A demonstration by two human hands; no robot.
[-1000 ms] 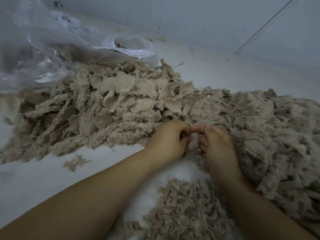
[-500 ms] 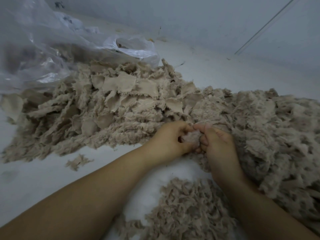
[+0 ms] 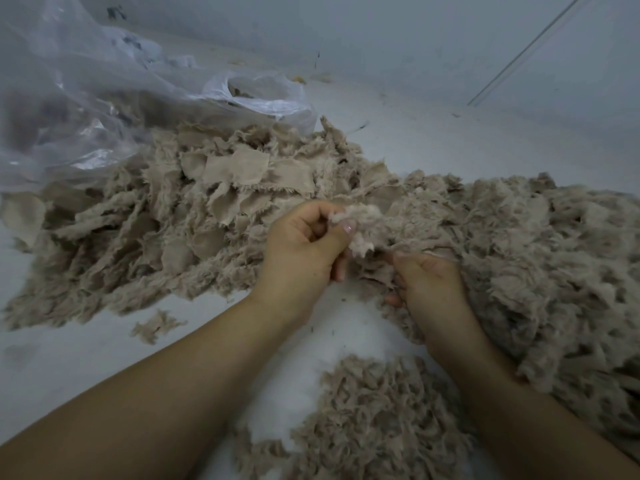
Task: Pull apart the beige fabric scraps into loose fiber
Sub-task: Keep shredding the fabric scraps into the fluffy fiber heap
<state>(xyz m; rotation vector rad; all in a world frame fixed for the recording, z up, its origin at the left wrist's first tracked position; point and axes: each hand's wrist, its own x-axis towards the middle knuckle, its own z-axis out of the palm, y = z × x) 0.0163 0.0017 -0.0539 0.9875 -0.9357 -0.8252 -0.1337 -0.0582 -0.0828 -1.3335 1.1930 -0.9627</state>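
Hands have drawn apart — left hand (image 3: pixel 304 247) pinching a fiber tuft (image 3: pixel 363 225).

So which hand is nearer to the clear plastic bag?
Left. The left hand is below and right of the clear plastic bag; the right hand is farther right, at the fiber pile.

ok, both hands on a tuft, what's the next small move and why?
Probably draw the hands apart: the left hand pinches the fluffy tuft and the right hand grips fiber just below it, so the clump between them looks ready to tear.
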